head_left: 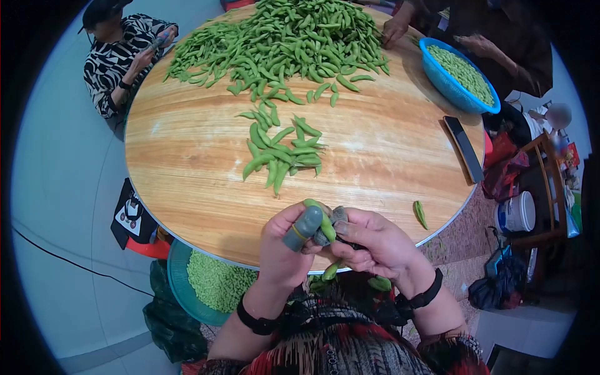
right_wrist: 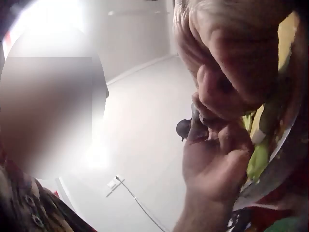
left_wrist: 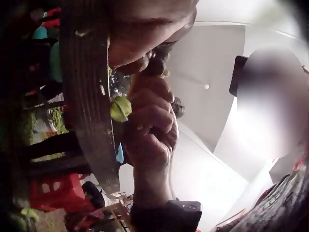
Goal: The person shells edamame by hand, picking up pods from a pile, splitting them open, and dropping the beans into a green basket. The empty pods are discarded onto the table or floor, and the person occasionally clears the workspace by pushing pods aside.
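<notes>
Close over the table's near edge, both hands meet at a green soybean pod (head_left: 327,229). My left hand (head_left: 279,250) pinches it, with a grey finger cover (head_left: 304,226) on the thumb lying along the pod. My right hand (head_left: 382,245) pinches at the pod's other side with its fingers curled, a dark grey cover on one fingertip. In the left wrist view the right hand (left_wrist: 152,121) shows curled fingers; the pod itself is hidden there. A small heap of pods (head_left: 281,153) lies just beyond the hands. Another pod (head_left: 330,271) shows below them at the edge.
A large pile of pods (head_left: 294,37) covers the table's far side. A blue basket of shelled beans (head_left: 462,75) and a phone (head_left: 464,150) are at right. Below left is a green basin of beans (head_left: 215,281). One lone pod (head_left: 420,214) lies near right. Two other people sit across.
</notes>
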Demonstrator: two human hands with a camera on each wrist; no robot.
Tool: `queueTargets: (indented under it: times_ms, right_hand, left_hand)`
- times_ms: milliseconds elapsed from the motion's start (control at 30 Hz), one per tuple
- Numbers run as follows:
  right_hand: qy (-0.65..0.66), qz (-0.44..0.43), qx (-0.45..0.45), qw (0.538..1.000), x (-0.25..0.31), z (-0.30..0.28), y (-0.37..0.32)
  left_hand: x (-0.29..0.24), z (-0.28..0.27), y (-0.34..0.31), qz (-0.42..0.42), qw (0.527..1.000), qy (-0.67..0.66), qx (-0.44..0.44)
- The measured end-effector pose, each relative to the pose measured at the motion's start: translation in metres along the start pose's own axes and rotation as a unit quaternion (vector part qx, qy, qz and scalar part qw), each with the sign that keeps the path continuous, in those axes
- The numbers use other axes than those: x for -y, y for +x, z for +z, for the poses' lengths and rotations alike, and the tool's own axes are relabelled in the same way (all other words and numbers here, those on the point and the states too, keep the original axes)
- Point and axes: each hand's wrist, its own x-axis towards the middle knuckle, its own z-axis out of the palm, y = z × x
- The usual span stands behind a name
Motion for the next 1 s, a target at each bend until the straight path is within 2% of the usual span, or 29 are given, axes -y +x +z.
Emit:
queueTargets:
  times_ms: [33, 67, 100, 133, 167, 233, 267, 300, 333, 367, 433, 467, 500, 533, 567, 633, 667, 700, 733, 767, 800, 833, 867, 900, 933, 967, 1000]
  right_hand:
    - [-0.002, 0.001, 0.002, 1.0, -0.002, 0.001, 0.002]
    - [-0.195, -0.097, -0.062, 0.974, -0.005, 0.004, 0.004]
    - [-0.378, -0.19, -0.121, 0.898, -0.007, 0.006, 0.006]
    - [-0.537, -0.231, -0.182, 0.791, -0.002, 0.015, 0.004]
    - [-0.541, -0.23, -0.179, 0.789, 0.0, 0.015, 0.005]
    - [-0.607, -0.237, -0.219, 0.726, 0.0, 0.013, 0.007]
    - [-0.562, -0.23, -0.213, 0.766, -0.001, 0.006, 0.01]
    - [-0.565, -0.228, -0.209, 0.765, 0.001, 0.003, 0.012]
    - [-0.448, -0.173, -0.211, 0.852, 0.004, 0.001, 0.015]
    - [-0.32, -0.114, -0.209, 0.917, 0.004, -0.002, 0.018]
    - [-0.289, -0.139, -0.198, 0.926, -0.006, -0.007, 0.024]
    - [-0.417, -0.205, -0.235, 0.854, -0.01, -0.004, 0.025]
    - [-0.533, -0.266, -0.264, 0.758, -0.012, 0.0, 0.027]
    - [-0.611, -0.275, -0.276, 0.689, -0.01, 0.008, 0.025]
    - [-0.612, -0.273, -0.274, 0.69, -0.008, 0.014, 0.022]
    - [-0.684, -0.315, -0.27, 0.599, -0.001, 0.021, 0.014]
    - [-0.709, -0.353, -0.288, 0.538, 0.003, 0.023, 0.01]
    - [-0.71, -0.351, -0.288, 0.538, 0.008, 0.022, 0.009]
    - [-0.748, -0.338, -0.247, 0.515, 0.013, 0.021, 0.009]
    - [-0.783, -0.324, -0.206, 0.49, 0.017, 0.021, 0.009]
    - [-0.816, -0.272, -0.195, 0.472, 0.02, 0.018, 0.009]
    - [-0.816, -0.273, -0.195, 0.471, 0.024, 0.017, 0.008]
    - [-0.79, -0.26, -0.173, 0.528, 0.029, 0.015, 0.007]
    - [-0.759, -0.245, -0.149, 0.584, 0.031, 0.014, 0.005]
    - [-0.708, -0.232, -0.131, 0.655, 0.032, 0.015, 0.001]
    - [-0.707, -0.232, -0.131, 0.655, 0.031, 0.012, -0.001]
    - [-0.658, -0.241, -0.101, 0.706, 0.028, 0.008, -0.004]
  left_hand:
    - [-0.001, 0.001, 0.0, -0.03, 0.999, -0.01, -0.03]
    - [0.004, 0.003, 0.002, -0.027, 0.999, -0.011, -0.03]
    - [0.012, 0.005, 0.003, 0.054, 0.992, 0.1, -0.062]
    - [0.016, 0.006, 0.005, 0.134, 0.964, 0.209, -0.094]
    - [0.016, 0.007, 0.005, 0.137, 0.964, 0.206, -0.096]
    - [0.012, 0.006, 0.006, 0.097, 0.957, 0.25, -0.106]
    - [0.011, 0.007, 0.006, 0.101, 0.958, 0.246, -0.108]
    - [0.01, 0.009, 0.005, 0.081, 0.958, 0.251, -0.11]
    - [0.009, 0.01, 0.003, 0.061, 0.958, 0.258, -0.111]
    - [0.007, 0.009, 0.003, 0.062, 0.958, 0.256, -0.112]
    - [0.005, 0.009, 0.004, 0.028, 0.963, 0.244, -0.112]
    - [0.005, 0.01, 0.004, 0.03, 0.963, 0.242, -0.115]
    - [0.004, 0.01, 0.006, 0.022, 0.98, 0.163, -0.113]
    - [0.002, 0.01, 0.006, 0.012, 0.99, 0.083, -0.111]
    - [0.001, 0.012, 0.006, 0.014, 0.99, 0.081, -0.113]
    - [-0.003, 0.018, 0.005, 0.008, 0.978, 0.176, -0.108]
    - [0.0, 0.013, 0.006, 0.008, 0.978, 0.175, -0.11]
    - [0.005, 0.005, 0.007, 0.073, 0.942, 0.312, -0.096]
    - [0.009, 0.0, 0.008, 0.136, 0.883, 0.442, -0.078]
    - [0.012, -0.001, 0.007, 0.134, 0.884, 0.442, -0.077]
    - [0.013, 0.0, 0.007, 0.162, 0.871, 0.457, -0.074]
    - [0.012, 0.001, 0.007, 0.191, 0.858, 0.472, -0.072]
    - [0.006, 0.002, 0.006, 0.192, 0.857, 0.472, -0.073]
    - [-0.007, 0.004, 0.003, 0.111, 0.923, 0.368, -0.032]
    - [-0.015, 0.003, 0.0, 0.027, 0.967, 0.255, 0.009]
    - [-0.019, -0.001, -0.001, 0.026, 0.967, 0.255, 0.008]
    - [-0.021, -0.005, -0.003, -0.028, 0.988, 0.147, 0.038]
